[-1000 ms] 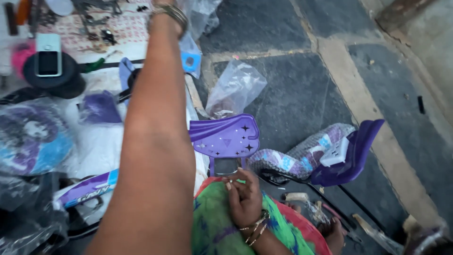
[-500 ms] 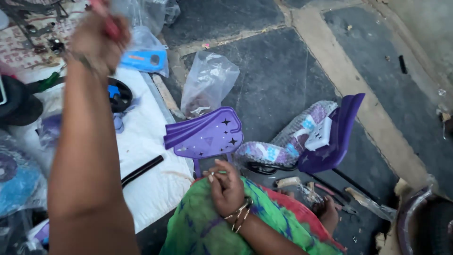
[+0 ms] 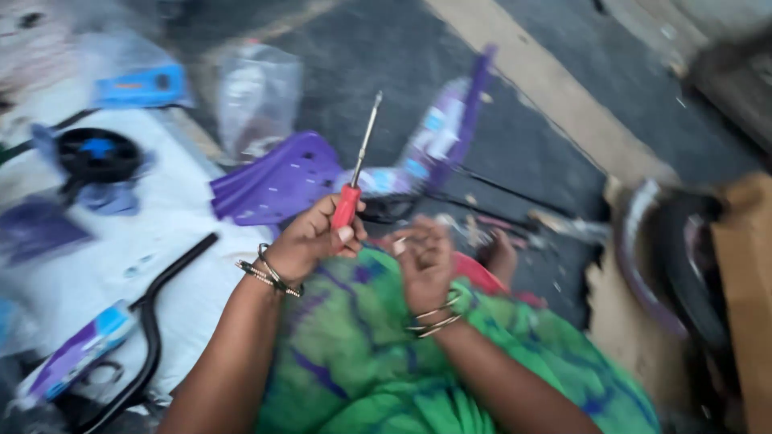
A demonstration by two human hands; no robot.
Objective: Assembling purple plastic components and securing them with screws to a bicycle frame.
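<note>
Screwdriver (image 3: pixel 354 173) in left hand (image 3: pixel 310 241)

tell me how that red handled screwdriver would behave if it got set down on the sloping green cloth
The screwdriver looks stiff: its thin metal shaft stands straight above the left hand. The round-looking red handle suggests it could roll on a slope, though the soft green cloth might catch it. It probably feels handle-heavy and light overall.
</note>
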